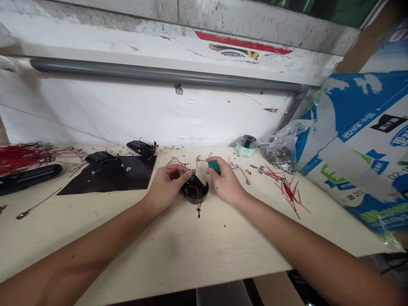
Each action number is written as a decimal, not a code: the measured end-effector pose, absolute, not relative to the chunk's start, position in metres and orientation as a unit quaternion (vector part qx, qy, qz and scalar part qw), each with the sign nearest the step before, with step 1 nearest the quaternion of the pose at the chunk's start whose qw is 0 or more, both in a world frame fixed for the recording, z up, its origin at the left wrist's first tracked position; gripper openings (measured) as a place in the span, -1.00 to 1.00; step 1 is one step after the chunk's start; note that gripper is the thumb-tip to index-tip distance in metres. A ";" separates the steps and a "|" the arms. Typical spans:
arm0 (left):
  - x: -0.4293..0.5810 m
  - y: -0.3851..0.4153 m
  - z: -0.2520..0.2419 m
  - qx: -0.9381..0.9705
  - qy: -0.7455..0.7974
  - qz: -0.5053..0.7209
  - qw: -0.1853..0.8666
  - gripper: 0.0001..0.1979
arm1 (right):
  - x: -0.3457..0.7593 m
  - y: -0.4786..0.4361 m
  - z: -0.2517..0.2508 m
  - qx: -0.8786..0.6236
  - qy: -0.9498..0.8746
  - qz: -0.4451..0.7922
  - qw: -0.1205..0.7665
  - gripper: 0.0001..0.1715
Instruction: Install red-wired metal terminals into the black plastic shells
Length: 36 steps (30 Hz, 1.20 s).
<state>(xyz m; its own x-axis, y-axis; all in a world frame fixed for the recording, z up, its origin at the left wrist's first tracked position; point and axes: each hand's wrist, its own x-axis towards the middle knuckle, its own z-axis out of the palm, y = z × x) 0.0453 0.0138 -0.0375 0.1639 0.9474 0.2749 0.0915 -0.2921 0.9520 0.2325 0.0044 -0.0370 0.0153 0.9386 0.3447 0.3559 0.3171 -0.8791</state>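
Note:
My left hand (167, 183) is closed on a small black plastic housing (194, 192) with a red wire running out of it, resting on the wooden table (178, 250). My right hand (225, 182) grips a tool with a green handle (214, 165), its tip pointing at the top of the housing. A metal terminal hangs at the end of the red wire just below the housing.
A black sheet (111, 179) with more black housings lies to the left. Red wires are bundled at far left (19, 156) and scattered at right (288, 189). A solder spool (246, 145), a bag of metal parts (282, 151) and a printed box (360, 144) stand at right.

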 end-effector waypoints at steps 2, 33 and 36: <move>0.046 0.014 -0.037 0.630 0.412 0.500 0.429 -0.71 | 0.236 0.003 -0.034 -0.564 -0.675 0.222 0.420 -0.72; 0.040 0.010 -0.039 0.790 0.366 0.430 0.237 -0.84 | 0.231 -0.005 -0.030 -0.518 -0.688 0.263 0.435 -0.74; 0.041 0.008 -0.038 0.789 0.364 0.426 0.254 -0.84 | 0.231 -0.003 -0.032 -0.521 -0.676 0.282 0.439 -0.74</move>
<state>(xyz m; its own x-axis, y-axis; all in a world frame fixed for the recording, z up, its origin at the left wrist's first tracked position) 0.0413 0.0085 -0.0384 0.3726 0.7901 0.4867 0.3585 -0.6063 0.7098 0.2310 -0.0032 -0.0317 -0.0728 0.9516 0.2987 0.4564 0.2980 -0.8384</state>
